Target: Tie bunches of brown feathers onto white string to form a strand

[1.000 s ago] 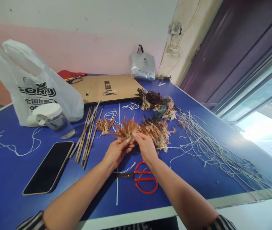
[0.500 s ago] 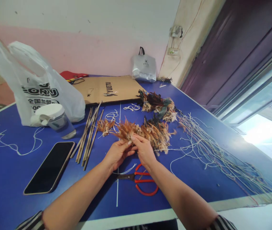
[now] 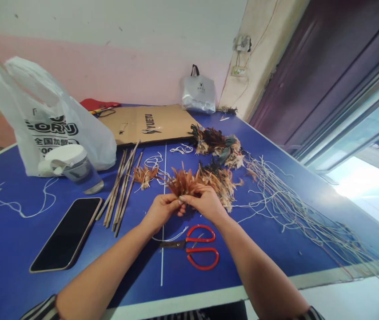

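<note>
Foremost, red-handled scissors (image 3: pixel 186 245) lie at lower centre of the frame on a blue table (image 3: pixel 5 249); a dark-screened phone (image 3: pixel 65 235) lies at lower left. Just beyond, at centre, the left hand (image 3: pixel 164 211) is closed in a pinch and the right hand (image 3: pixel 207 202) is nearly closed, thumbs meeting; both grip the base of a brown feather bunch (image 3: pixel 183 180), its tips fanned upward. Thin sticks (image 3: pixel 122 191) lie left of centre, pale strings (image 3: pixel 309 222) at right. Farther back, dark feathers (image 3: pixel 216 142) lie before a cardboard sheet (image 3: pixel 172 124), and a silver bag (image 3: pixel 198 93) stands at upper centre.
</note>
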### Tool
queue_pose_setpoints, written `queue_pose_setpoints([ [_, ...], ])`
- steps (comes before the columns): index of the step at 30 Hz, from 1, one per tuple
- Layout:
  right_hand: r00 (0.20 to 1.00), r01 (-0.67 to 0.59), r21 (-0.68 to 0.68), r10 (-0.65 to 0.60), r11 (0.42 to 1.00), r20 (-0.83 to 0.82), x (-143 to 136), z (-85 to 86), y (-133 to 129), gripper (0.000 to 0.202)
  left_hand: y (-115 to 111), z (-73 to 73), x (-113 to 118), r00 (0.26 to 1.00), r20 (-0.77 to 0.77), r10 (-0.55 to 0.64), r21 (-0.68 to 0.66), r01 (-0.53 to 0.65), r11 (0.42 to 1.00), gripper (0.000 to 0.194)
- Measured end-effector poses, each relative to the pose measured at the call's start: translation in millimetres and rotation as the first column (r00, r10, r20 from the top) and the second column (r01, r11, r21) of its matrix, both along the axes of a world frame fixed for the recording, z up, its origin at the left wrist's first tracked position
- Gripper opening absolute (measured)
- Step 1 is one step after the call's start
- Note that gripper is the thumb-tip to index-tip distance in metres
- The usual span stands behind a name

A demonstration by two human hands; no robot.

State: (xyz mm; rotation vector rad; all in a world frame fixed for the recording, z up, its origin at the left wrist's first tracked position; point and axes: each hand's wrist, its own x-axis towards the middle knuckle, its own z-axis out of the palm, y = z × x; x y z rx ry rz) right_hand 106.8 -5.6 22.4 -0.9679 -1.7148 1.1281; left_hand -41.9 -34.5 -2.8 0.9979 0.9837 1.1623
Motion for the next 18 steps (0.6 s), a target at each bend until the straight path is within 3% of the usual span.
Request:
queue_pose_setpoints([
  [5, 0.987, -0.120, -0.170, 0.099, 0.978, -0.125, -6, -4.2, -8, 0.018, -1, -3.3, 2, 0.997, -0.050, -0.056, 0.038, 0.058, 0.998, 0.016],
  [13, 0.978, -0.098, -0.178, 0.061, 0.979, -0.201, -1, -4.4, 0, 0.018, 0, 5.5, -8, 0.984, -0.044, -0.173, -0.009, 0.173, 0.985, 0.021],
  [18, 0.959, -0.196, -0.206, 0.143, 0.959, -0.246, -1, -4.4, 2, 0.025, 1, 6.6, -10, 0.983, -0.083, -0.163, -0.028, 0.161, 0.986, 0.017],
])
